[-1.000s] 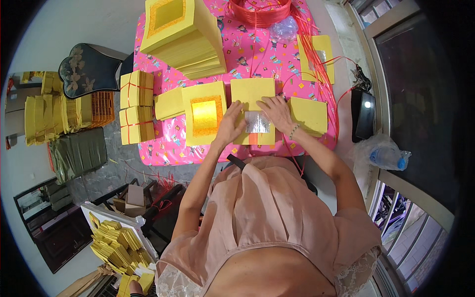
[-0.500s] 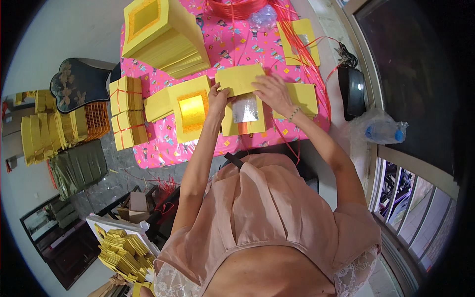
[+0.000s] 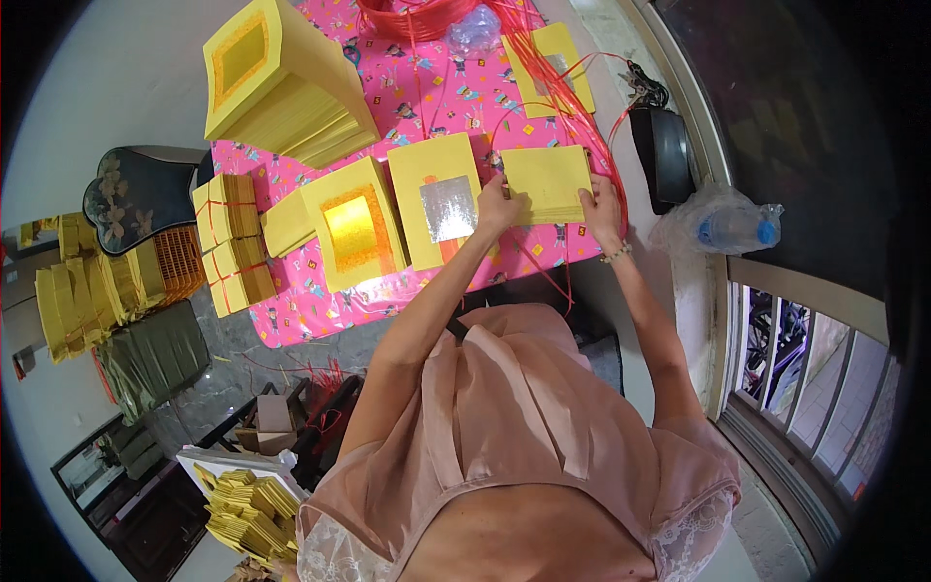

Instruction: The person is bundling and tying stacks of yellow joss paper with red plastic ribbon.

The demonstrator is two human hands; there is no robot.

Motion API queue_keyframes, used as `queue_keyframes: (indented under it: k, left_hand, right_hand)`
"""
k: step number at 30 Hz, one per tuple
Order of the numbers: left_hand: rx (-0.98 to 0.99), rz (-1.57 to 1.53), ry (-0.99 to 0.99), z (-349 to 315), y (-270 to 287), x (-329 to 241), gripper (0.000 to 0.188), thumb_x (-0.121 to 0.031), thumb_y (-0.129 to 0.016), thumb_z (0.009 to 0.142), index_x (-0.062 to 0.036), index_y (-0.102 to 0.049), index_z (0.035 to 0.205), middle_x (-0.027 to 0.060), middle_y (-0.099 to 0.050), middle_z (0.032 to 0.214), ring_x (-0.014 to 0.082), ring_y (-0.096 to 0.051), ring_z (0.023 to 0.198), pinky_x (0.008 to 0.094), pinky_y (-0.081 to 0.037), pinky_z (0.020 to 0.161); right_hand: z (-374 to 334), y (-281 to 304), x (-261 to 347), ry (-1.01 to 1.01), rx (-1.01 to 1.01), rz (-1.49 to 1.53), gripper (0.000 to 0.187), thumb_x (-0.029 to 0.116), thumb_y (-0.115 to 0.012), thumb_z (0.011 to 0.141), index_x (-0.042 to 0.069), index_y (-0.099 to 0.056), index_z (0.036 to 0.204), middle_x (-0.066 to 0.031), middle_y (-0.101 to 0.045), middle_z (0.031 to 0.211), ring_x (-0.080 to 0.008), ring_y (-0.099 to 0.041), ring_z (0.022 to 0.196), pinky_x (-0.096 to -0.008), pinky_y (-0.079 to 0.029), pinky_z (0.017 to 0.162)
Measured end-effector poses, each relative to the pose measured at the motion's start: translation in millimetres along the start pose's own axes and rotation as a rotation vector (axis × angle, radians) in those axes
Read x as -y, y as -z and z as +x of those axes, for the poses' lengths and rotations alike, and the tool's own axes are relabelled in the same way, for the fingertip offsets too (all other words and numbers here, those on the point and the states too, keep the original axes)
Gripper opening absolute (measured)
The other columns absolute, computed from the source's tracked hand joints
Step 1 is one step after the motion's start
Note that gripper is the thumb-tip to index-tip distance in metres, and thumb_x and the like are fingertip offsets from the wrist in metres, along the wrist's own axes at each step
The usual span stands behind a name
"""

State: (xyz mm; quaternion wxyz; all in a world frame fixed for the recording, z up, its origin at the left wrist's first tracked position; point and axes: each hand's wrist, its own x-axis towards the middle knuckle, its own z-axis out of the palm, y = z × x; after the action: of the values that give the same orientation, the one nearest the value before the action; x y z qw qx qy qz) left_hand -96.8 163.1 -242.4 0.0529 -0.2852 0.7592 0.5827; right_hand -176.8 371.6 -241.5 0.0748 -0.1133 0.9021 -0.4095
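Observation:
A stack of folded yellow paper point(image 3: 545, 179) lies at the right front of the table. My left hand point(image 3: 500, 206) grips its left edge, fingers closed on the side. On the opposite edge, my right hand point(image 3: 601, 208) holds the stack with thumb and fingers. Just left of my left hand is a yellow paper stack with a silver foil square point(image 3: 448, 208), partly covered by my wrist. Beside that sits another yellow paper stack with a gold foil square point(image 3: 353, 231). A smaller pile of folded yellow paper point(image 3: 289, 225) lies left of it.
A tall yellow paper stack point(image 3: 330, 107) stands at the back left of the pink patterned tablecloth point(image 3: 407, 107). Bundles tied with red string point(image 3: 235, 242) sit at the left edge. Loose red strings point(image 3: 558, 73) trail along the right. A wrapped plastic bottle point(image 3: 729, 229) lies by the window.
Both hands have moved right, from above the silver foil stack to the folded stack. The folded sheet they held now appears to lie on that stack, and the silver foil is uncovered.

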Motion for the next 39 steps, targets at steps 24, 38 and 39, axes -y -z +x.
queue_keyframes:
  k: [24, 38, 39]
  left_hand:
    - [-0.095, 0.184, -0.079, -9, -24, 5, 0.045, -0.014, -0.072, 0.073, 0.0036, -0.059, 0.112, 0.0248, -0.067, 0.099, 0.0388, -0.066, 0.092, 0.0434, -0.053, 0.081]
    - [-0.216, 0.395, -0.492, -110, 99, 24, 0.047, -0.002, -0.068, 0.075, -0.0051, -0.059, 0.12, 0.017, -0.061, 0.108, 0.0368, -0.057, 0.1, 0.0431, -0.048, 0.088]
    - [-0.223, 0.394, -0.485, -115, 109, 31, 0.047, -0.002, -0.068, 0.075, -0.0051, -0.059, 0.12, 0.017, -0.061, 0.108, 0.0368, -0.057, 0.1, 0.0431, -0.048, 0.088]
  right_hand:
    - [-17, -43, 22, 0.317, 0.09, -0.566, 0.066, 0.039, -0.058, 0.091, 0.011, -0.035, 0.147, -0.0204, -0.031, 0.149, -0.0426, -0.025, 0.139, -0.0589, -0.026, 0.108]
    - [-16, -51, 10, 0.318, 0.183, -0.614, 0.065, 0.046, -0.048, 0.097, 0.013, -0.029, 0.15, -0.024, -0.024, 0.152, -0.0436, -0.014, 0.144, -0.0615, -0.015, 0.113]
    - [-15, -49, 14, 0.326, 0.191, -0.614, 0.065, 0.046, -0.048, 0.097, 0.013, -0.029, 0.15, -0.024, -0.024, 0.152, -0.0436, -0.014, 0.144, -0.0615, -0.015, 0.113]
